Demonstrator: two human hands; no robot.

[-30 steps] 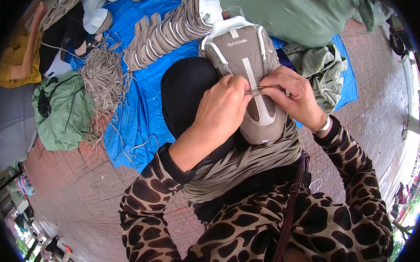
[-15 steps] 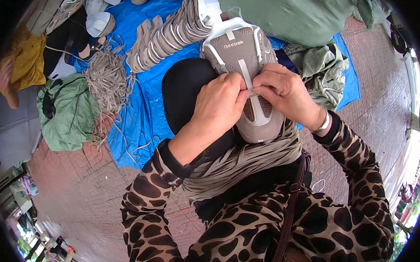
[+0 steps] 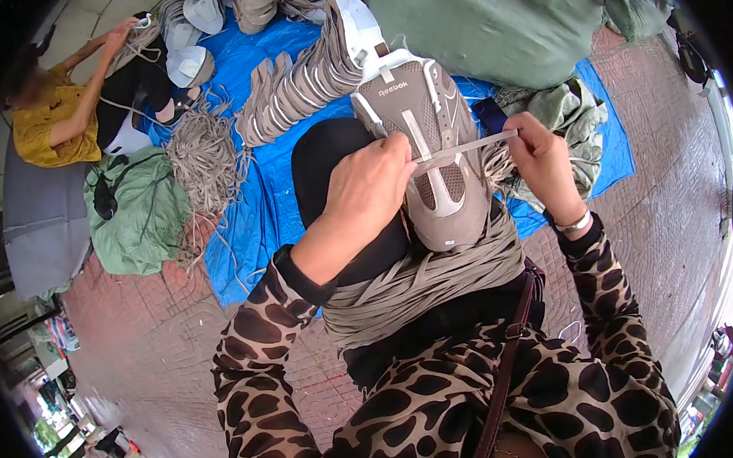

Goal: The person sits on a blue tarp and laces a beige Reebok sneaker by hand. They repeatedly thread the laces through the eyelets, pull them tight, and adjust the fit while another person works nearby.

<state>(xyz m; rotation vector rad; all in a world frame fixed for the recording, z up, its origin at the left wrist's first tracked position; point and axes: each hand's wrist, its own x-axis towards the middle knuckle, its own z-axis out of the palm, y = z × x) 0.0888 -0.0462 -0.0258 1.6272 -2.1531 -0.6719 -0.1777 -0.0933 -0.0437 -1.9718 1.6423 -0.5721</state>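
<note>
On my lap lies a taupe and white sneaker upper (image 3: 451, 226), toe toward me. Across its throat runs a flat beige shoelace (image 3: 468, 146), stretched taut between my hands. My left hand (image 3: 366, 186) pinches the lace at the left side of the throat, fingers closed. To the right of the upper, my right hand (image 3: 547, 163) grips the lace's other stretch, held off the upper. A thick bundle of beige laces (image 3: 424, 296) rests over my thighs, just below the toe. How the lace passes through the eyelets is hidden by my left fingers.
Beyond my left knee, a row of nested shoe uppers (image 3: 297, 96) lies on a blue tarp (image 3: 270, 205). A lace heap (image 3: 201, 159) and a green sack (image 3: 138, 212) are farther left. Another person (image 3: 55, 129) sits far left. A large green bag (image 3: 488, 23) bulges ahead.
My right hand has moved right, away from the left, drawing the lace out straight. The hands were together over the throat before. At far left, more of the other person now shows.
</note>
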